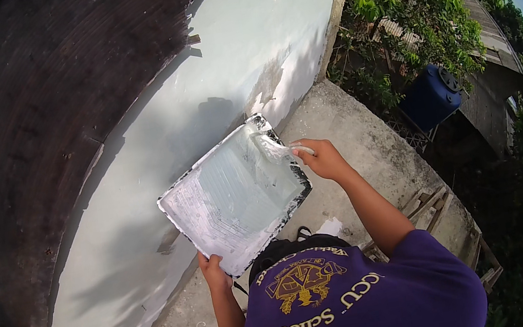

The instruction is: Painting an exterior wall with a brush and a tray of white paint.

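Paint tray (217, 183), rectangular, dark-rimmed, smeared white: sits in front of the purple shirt (387, 293), beside the pale wall (244, 39). Paint applicator (274, 147), coated white, roller or brush not discernible: touches the tray's far right end. Right hand (326, 159): grips the applicator's handle. Left hand (215, 274): grasps the tray near its closest corner. Concrete surface (356, 125), grey: extends below. Dark brown panel (74, 69): fills upper left. Blue tank (427, 98): stands well apart at right, beneath leafy branches (411, 15).
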A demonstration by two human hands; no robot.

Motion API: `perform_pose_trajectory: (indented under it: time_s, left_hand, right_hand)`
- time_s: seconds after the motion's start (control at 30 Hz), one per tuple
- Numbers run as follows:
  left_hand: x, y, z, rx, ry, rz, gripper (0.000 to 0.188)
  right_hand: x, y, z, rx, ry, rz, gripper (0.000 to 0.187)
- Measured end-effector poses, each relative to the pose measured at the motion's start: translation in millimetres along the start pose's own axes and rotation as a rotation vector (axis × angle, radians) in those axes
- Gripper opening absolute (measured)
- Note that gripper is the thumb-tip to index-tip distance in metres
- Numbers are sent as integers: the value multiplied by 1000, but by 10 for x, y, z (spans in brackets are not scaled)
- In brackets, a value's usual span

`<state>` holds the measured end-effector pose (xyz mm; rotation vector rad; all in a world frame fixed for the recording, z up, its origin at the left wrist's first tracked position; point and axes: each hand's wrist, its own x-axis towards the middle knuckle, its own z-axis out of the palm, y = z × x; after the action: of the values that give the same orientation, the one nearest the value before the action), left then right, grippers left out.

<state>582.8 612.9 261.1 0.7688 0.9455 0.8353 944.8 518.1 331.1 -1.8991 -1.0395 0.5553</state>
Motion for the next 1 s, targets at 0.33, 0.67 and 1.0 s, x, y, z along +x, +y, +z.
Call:
perform_pose_trajectory:
  time_s: [0.33,0.67,1.0]
  left_hand:
    - [305,-79,273,-53,-88,1,65]
    - [345,-344,621,-41,-88,-24,65]
    - [349,-735,1716,-188,253,77,71]
  right_hand:
    - [43,-120,-31,-274,-59,-176,22]
    - [713,-171,-324,-423,122,-68,19]
    - [1766,689,-1079,99,-238,-18,20]
